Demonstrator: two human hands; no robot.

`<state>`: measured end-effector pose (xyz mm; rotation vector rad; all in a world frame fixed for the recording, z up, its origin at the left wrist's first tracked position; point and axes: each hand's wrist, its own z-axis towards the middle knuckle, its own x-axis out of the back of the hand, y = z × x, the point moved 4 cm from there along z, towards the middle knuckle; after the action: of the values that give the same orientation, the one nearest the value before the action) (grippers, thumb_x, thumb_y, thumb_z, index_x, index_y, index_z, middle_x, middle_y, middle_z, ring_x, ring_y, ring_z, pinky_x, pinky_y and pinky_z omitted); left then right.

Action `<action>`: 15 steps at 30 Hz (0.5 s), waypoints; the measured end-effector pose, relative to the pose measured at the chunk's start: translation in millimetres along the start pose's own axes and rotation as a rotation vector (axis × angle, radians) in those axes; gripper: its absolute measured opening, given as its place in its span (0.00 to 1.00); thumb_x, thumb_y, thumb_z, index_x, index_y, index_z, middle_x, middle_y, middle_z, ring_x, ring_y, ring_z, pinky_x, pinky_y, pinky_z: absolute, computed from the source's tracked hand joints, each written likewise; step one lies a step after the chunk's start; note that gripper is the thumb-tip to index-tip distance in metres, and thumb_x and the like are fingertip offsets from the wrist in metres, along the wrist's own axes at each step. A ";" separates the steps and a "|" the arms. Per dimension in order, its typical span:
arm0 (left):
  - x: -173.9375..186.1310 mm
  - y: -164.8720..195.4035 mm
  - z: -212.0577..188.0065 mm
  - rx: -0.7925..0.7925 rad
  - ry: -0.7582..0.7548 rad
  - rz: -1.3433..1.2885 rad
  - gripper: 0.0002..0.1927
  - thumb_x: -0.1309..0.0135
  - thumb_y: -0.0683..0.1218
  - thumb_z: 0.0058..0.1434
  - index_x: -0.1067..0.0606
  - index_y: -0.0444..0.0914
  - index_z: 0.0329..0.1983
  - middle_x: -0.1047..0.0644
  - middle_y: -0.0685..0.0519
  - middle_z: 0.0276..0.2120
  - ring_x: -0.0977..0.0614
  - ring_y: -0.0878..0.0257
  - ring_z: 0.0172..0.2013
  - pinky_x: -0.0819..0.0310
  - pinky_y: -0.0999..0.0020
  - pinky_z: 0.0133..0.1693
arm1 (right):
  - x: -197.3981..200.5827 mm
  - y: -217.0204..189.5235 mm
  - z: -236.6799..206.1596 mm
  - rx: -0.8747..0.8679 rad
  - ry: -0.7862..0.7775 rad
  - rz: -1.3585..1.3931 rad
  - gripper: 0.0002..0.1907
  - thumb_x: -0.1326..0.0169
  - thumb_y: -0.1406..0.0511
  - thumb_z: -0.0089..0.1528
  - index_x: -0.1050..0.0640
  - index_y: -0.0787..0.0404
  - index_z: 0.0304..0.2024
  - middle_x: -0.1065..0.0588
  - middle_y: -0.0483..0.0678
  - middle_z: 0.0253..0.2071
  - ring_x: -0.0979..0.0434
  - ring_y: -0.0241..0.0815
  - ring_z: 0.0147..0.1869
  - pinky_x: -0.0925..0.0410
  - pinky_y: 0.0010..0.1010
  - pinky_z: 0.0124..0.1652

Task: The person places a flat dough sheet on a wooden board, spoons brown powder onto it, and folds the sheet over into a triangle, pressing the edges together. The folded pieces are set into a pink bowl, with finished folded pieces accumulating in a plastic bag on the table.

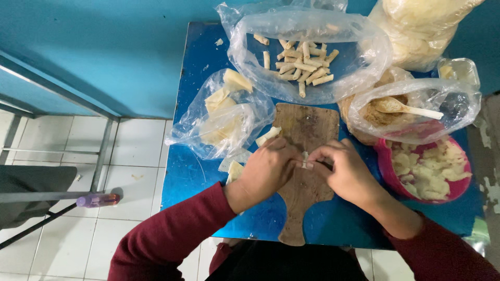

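Mid-roll step, I'd judge — left hand (268, 169) and right hand (346, 171) meet over the wooden board (307, 125), fingertips of both pinching a small pale wrapper piece (304, 160) just above it. Finished rolls (302, 65) sit in the far bag. Next move likely needs even finger pressure — wrapper looks thin, tears easily.

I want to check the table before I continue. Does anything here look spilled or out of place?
Mostly tidy. A few pale crumbs lie loose on the blue table near its far left corner, outside the bags. Both hands, left hand and right hand, pinch a small roll over the wooden board.
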<state>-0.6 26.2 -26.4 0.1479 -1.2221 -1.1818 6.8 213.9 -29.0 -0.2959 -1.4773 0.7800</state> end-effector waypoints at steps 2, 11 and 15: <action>-2.0 -1.6 1.1 -0.014 -0.033 -0.027 0.06 0.43 0.40 0.61 0.25 0.40 0.40 0.23 0.50 0.38 0.21 0.48 0.44 0.24 0.55 0.46 | 1.6 -3.4 -0.8 0.038 0.018 -0.002 0.08 0.35 0.66 0.54 0.20 0.58 0.35 0.22 0.45 0.34 0.28 0.50 0.41 0.35 0.39 0.44; 0.7 6.1 -4.1 -0.186 -0.125 0.078 0.15 0.42 0.38 0.54 0.25 0.37 0.46 0.25 0.47 0.42 0.23 0.48 0.45 0.26 0.55 0.46 | 4.8 -33.2 -13.3 0.186 0.102 -0.265 0.07 0.38 0.62 0.57 0.20 0.56 0.35 0.23 0.43 0.35 0.28 0.50 0.45 0.38 0.42 0.44; -0.1 4.0 -4.4 -0.159 -0.119 0.108 0.14 0.41 0.38 0.53 0.25 0.37 0.44 0.26 0.48 0.41 0.23 0.48 0.46 0.26 0.56 0.47 | 2.5 -38.5 -18.4 0.214 0.146 -0.341 0.06 0.40 0.65 0.58 0.19 0.55 0.38 0.24 0.43 0.37 0.29 0.49 0.46 0.38 0.42 0.44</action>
<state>5.3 25.9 -25.7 -0.1073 -1.2182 -1.2015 35.1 192.6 -5.1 0.0601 -1.2512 0.6192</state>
